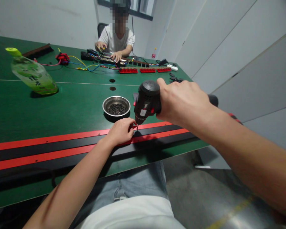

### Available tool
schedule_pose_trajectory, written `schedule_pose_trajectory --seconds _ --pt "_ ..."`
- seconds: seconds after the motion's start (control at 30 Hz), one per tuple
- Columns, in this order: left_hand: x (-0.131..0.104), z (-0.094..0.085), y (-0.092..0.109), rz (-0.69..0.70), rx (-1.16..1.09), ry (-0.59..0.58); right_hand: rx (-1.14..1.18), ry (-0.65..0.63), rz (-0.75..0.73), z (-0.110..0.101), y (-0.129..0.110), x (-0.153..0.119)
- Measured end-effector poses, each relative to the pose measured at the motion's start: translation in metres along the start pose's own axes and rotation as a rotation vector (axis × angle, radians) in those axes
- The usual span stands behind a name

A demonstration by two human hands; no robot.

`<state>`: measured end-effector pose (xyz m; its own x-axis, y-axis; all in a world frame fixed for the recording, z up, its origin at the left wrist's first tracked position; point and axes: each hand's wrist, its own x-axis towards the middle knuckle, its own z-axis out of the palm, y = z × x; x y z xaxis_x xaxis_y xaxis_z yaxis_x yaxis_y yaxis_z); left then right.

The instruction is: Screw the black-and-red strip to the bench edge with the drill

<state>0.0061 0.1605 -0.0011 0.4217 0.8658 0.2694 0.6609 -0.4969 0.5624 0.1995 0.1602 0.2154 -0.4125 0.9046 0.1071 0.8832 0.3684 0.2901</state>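
My right hand (183,101) grips a black and red cordless screwdriver (146,101), held upright with its bit pointing down onto a long red and black strip (50,149) that lies along the near edge of the green table (73,105). My left hand (120,131) rests on that strip right beside the bit, fingertips pinched together at the tip; whether they hold a screw I cannot tell. A small metal bowl (116,107) of dark screws stands just behind my left hand.
A green drink bottle (32,73) stands at the far left. Across the table a person in a white shirt (116,39) works on red strips (145,70) among coloured wires (85,65). Grey wall panels and floor lie to the right.
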Motion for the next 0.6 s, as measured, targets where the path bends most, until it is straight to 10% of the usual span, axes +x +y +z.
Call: schedule_pose_trajectory --seconds 0.6 --pt "-0.0007 0.0003 0.0003 -0.002 -0.020 -0.003 -0.040 -0.036 0.042 0.0005 0.0040 -0.0001"
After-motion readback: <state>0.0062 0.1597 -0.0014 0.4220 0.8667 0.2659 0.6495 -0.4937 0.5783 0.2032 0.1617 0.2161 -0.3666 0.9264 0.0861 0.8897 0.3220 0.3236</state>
